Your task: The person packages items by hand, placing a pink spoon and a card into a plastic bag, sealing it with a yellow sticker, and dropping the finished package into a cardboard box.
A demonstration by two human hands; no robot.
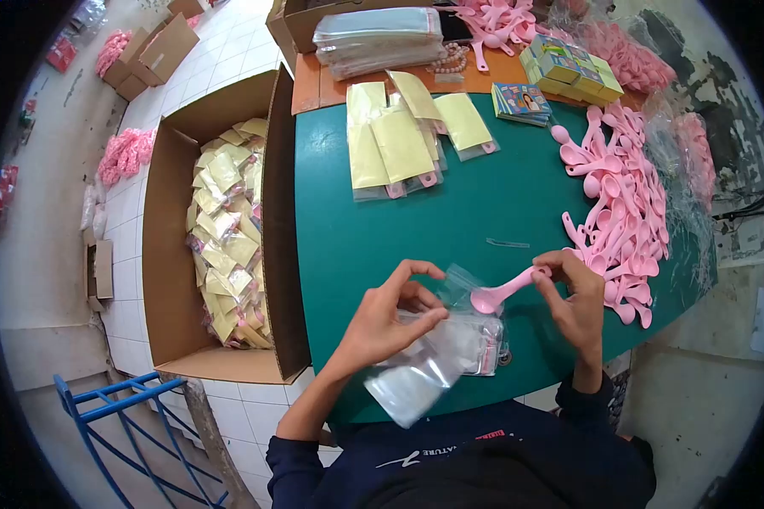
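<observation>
Near the front edge of the green table (pixel 424 233), my left hand (pixel 386 327) pinches a clear plastic bag (pixel 412 390) between thumb and fingers. My right hand (pixel 579 305) grips a pink measuring spoon (pixel 513 287) by the end of its handle. The spoon's bowl points left and overlaps the bag's upper edge in this view. Under and beside the bag lie more clear plastic bags (pixel 482 343). A thin clear strip (pixel 508 243) rests on the table beyond the spoon.
Pink spoons (pixel 615 199) are heaped along the table's right side. Packets with pale yellow cards (pixel 390 140) lie at the back, near small booklets (pixel 522 103) and stacked plastic bags (pixel 378 38). Left of the table stands a cardboard box (pixel 282 229) full of packets; a blue metal frame (pixel 123 411) is nearer.
</observation>
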